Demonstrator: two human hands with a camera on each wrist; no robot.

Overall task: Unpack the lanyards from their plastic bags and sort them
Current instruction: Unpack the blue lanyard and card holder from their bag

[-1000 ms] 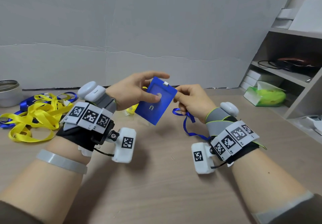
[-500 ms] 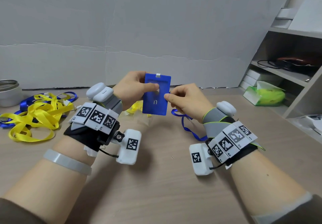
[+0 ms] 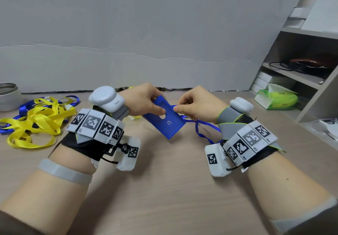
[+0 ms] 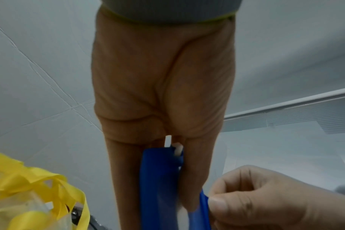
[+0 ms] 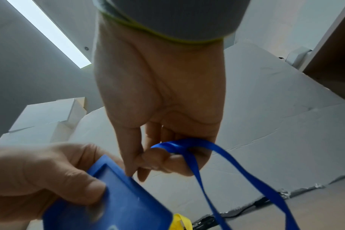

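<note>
A blue card holder (image 3: 165, 120) hangs tilted above the table's middle, held between both hands. My left hand (image 3: 146, 101) grips its left end with thumb on top and fingers behind; the holder (image 4: 158, 186) shows edge-on in the left wrist view. My right hand (image 3: 193, 104) pinches the holder's upper right edge and has the blue lanyard strap (image 3: 201, 130) looped through its fingers. In the right wrist view the strap (image 5: 197, 163) runs over the curled fingers and trails down. A heap of yellow and blue lanyards (image 3: 38, 117) lies at the left.
A grey tin (image 3: 8, 96) stands at the far left by the wall. A bagged yellow lanyard (image 3: 134, 118) lies under my left hand. Shelves (image 3: 301, 81) with boxes and a green tissue pack (image 3: 278, 100) line the right. Clear plastic bags (image 3: 325, 126) lie at the right edge.
The card holder has swung from upright to tilted down toward the right and sunk lower. Both hands dropped with it and came closer together.
</note>
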